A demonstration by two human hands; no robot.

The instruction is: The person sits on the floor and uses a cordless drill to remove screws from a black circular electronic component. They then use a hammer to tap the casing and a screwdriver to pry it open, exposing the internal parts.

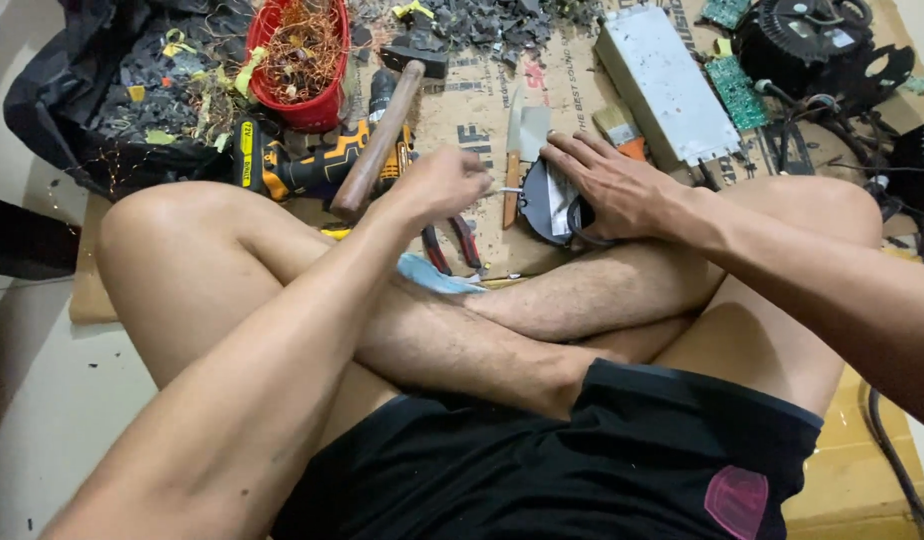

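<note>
Hammer [379, 140] in clenched left hand [437, 185] slants handle-up away; right hand [612, 185] presses flat on dark round part [547, 205].

Surface: flattened brown cardboard [482, 110] spread over a pale floor [42, 380]
Landmark: red basket [300, 60] of copper wire, at the cardboard's far left
Just right of basket: hammer [377, 140] lying across a yellow drill [282, 165]
Further right: knife [510, 160], brush [618, 128], grey metal box [667, 85]
Left of basket: black scrap pile [132, 90]
</note>
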